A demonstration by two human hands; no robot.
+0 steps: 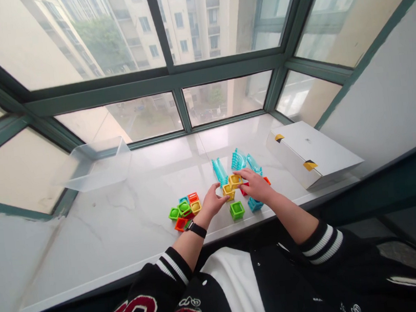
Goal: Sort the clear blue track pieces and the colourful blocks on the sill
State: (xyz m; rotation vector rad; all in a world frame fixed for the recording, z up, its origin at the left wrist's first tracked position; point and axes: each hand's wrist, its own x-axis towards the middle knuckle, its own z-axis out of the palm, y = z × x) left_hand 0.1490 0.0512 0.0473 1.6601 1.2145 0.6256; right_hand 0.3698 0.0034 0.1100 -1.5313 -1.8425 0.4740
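Note:
My left hand (213, 202) pinches a hollow yellow cube block (228, 192) between thumb and fingers. In my right hand (256, 184) is a second yellow cube block (235, 181), up against the first one's upper right; whether the two are joined I cannot tell. Just in front of them sits a green cube block (237, 210). A blue cube block (255, 204) lies below my right wrist, and a red block (245, 188) is partly hidden by that hand. Beyond my fingers lie a clear turquoise track piece (219, 171) and a curved turquoise piece (238, 159).
By my left forearm lies a cluster of coloured cube blocks (184, 208). A clear plastic bin (101, 171) stands at the far left, a white box (310, 151) at the right. Window frames (183, 109) border the back of the marble-patterned sill (126, 222).

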